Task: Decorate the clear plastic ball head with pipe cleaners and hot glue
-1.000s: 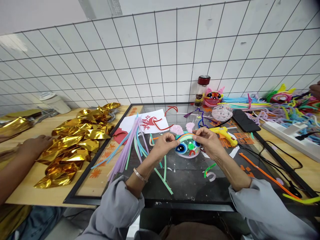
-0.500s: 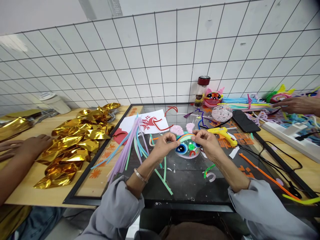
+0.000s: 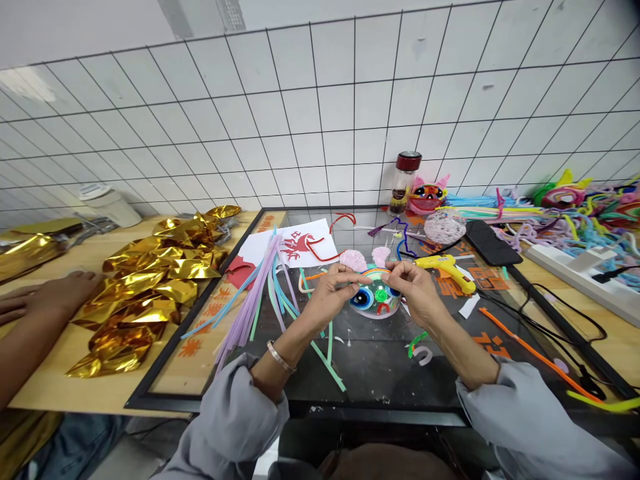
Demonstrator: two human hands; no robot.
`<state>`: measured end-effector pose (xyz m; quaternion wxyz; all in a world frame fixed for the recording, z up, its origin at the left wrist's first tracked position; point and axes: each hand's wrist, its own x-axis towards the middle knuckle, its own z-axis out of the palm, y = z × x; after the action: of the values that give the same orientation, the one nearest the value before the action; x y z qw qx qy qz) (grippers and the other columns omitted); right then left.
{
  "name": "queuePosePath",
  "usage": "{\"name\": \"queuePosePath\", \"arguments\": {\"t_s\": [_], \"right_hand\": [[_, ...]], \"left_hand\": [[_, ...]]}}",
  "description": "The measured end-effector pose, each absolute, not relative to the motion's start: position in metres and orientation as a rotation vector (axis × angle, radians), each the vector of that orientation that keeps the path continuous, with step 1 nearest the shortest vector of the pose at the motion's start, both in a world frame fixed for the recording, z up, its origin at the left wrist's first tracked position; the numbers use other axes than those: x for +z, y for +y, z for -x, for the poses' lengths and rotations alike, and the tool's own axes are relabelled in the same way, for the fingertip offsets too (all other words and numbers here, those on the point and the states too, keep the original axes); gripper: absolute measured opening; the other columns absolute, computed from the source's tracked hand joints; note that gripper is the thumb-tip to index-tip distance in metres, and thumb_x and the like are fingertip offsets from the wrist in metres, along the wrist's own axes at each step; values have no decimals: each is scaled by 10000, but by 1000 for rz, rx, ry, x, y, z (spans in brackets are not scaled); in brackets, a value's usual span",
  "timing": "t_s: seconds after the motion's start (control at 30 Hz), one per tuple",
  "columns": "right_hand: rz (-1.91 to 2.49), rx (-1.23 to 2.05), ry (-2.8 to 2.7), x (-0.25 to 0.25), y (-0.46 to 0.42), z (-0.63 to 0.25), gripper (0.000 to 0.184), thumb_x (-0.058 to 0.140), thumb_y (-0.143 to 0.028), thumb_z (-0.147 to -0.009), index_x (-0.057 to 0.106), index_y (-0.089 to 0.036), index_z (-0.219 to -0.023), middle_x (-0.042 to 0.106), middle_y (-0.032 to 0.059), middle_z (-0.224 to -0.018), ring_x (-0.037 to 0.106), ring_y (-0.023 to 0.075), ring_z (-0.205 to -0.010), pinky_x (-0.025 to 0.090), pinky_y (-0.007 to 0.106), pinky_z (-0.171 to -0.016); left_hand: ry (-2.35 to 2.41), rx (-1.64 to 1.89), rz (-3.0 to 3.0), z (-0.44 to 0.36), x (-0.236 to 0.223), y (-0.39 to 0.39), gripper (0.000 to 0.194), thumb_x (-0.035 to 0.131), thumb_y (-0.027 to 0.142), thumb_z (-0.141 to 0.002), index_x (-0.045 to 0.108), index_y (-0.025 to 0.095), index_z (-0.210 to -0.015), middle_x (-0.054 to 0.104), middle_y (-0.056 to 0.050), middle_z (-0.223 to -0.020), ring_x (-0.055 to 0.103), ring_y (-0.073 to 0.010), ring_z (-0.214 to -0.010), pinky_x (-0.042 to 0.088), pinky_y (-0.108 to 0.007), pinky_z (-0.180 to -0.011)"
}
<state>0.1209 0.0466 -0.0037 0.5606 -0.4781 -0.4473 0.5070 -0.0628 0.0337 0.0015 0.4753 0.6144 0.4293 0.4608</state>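
Observation:
A clear, rounded animal face (image 3: 376,308) sits on the dark board before me, with big blue eyes, a green nose, a red mouth and a rainbow band over its brow. Two pink ears (image 3: 353,260) stand behind it. My left hand (image 3: 333,293) pinches one end of a thin orange pipe cleaner (image 3: 373,272) at the face's upper left. On the upper right, my right hand (image 3: 411,283) pinches the other end, thumb against forefinger. The fingers partly cover the eyes and the strip's ends.
Purple, blue and green pipe cleaners (image 3: 260,287) lie left, beside crumpled gold foil (image 3: 145,300) and another person's hand (image 3: 75,293). Rightward are a yellow glue gun (image 3: 453,270), a phone (image 3: 493,242), cables and a power strip (image 3: 585,273). A jar (image 3: 403,183) stands behind.
My left hand has shifted slightly, its fingers now flatter and further over the face's top edge. My right hand barely moved. Another person's hand at the far right has left the view.

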Motion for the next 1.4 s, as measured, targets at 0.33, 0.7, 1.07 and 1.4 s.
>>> {"name": "queuePosePath", "arguments": {"t_s": [0.33, 0.7, 1.07, 1.4], "right_hand": [[1138, 1156, -1064, -4, 44, -118, 315, 830, -352, -462, 553, -205, -495, 618, 54, -825, 543, 254, -1046, 379, 311, -786], [1098, 1413, -1184, 16, 47, -142, 297, 775, -434, -563, 609, -197, -628, 647, 41, -909, 497, 143, -718, 351, 267, -608], [1137, 1310, -1316, 6, 53, -148, 286, 792, -390, -542, 608, -183, -614, 652, 57, -935, 488, 123, -673, 368, 267, -594], [1118, 1291, -1265, 5, 54, -145, 247, 809, -338, -511, 617, -187, -549, 651, 37, -764, 549, 162, -750, 398, 291, -685]], "left_hand": [[1093, 1042, -1610, 63, -4, 34, 339, 536, 113, -831, 778, 279, -1000, 426, -40, -975, 470, -190, -1003, 383, -361, -989], [1098, 1034, -1641, 65, -4, 34, 328, 532, 141, -850, 774, 290, -1015, 424, -40, -968, 473, -193, -988, 398, -357, -967], [1102, 1035, -1619, 66, -4, 35, 338, 522, 139, -838, 776, 279, -1012, 438, -49, -1023, 468, -201, -1037, 383, -363, -1001], [1095, 1041, -1611, 64, -2, 34, 334, 516, 145, -822, 786, 273, -972, 431, -47, -1001, 457, -196, -1016, 373, -340, -976]]}}
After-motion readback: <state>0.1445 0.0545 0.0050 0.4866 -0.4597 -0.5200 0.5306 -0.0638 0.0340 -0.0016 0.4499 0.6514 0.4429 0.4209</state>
